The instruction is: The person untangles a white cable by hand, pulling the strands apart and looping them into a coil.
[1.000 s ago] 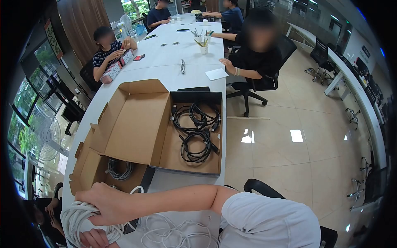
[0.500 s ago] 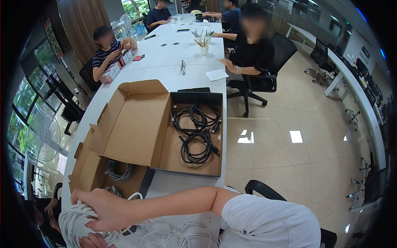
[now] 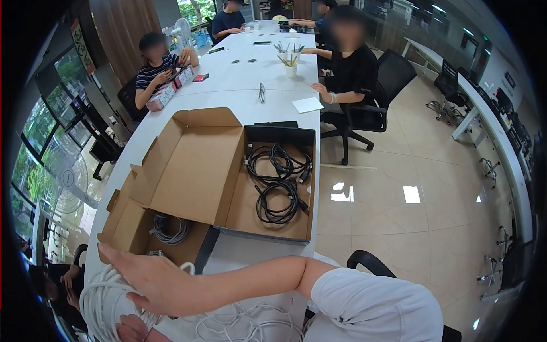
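A thick coil of white cable [image 3: 105, 302] is bunched at the lower left, held between both hands. My right hand [image 3: 154, 285] reaches across from the right and lies over the top of the coil, index finger stretched along it and thumb bent against its near side. From below, my left hand [image 3: 132, 329] has its fingers curled round the loops, partly cut off by the frame's edge. Loose strands of white cable [image 3: 250, 325] trail over the table beneath my right forearm.
An open cardboard box [image 3: 233, 219] holds several coiled black cables [image 3: 279, 202]. Beside it, a second box [image 3: 122, 228] contains a grey cable coil [image 3: 171, 231]. Pen cups [image 3: 291, 69], paper [image 3: 307, 105] and several seated people are farther along the white table [image 3: 228, 85].
My right hand has shifted slightly over the coil, its index finger straighter. The whole view has moved a little, with the boxes now farther right in the frame.
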{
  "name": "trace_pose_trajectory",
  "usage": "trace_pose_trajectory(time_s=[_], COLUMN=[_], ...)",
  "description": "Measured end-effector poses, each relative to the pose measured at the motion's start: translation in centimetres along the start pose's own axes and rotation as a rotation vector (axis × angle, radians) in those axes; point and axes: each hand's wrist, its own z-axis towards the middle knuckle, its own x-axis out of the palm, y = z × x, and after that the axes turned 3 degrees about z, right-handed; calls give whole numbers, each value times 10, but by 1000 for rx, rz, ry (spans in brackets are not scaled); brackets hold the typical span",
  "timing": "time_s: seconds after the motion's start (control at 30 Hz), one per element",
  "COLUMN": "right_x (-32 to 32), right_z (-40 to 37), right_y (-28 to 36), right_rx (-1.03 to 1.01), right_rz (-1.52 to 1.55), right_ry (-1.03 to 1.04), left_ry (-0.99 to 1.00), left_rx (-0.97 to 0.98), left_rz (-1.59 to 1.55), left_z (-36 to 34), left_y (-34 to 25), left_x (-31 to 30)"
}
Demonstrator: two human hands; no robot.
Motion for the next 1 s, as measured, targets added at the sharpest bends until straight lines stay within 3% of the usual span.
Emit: trace_pose_trajectory(time_s=[0.03,0.13,0.27,0.37,0.5,0.8,0.9,1.0], right_x=[-6,-9,-1,8,-4,-5,-3,-9], right_z=[3,9,12,12,14,11,12,12], right_y=[4,-5,-11,-15,-4,-3,-4,5], right_rx=[119,62,-4,81,197,153,171,250], right_rz=[31,201,345,560,589,632,767,855], right_ry=[89,86,-7,81,230,260,294,327], left_ry=[18,-150,227,281,280,334,155,115], left_rx=[-8,-91,-91,-61,-74,-94,-92,-122], left_rz=[-17,-52,-270,-303,-381,-332,-238,-310], left_z=[-2,-6,0,3,5,7,4,1], left_y=[1,9,7,2,3,4,6,6], left_x=[-2,-14,-23,-19,-20,-25,-24,-23])
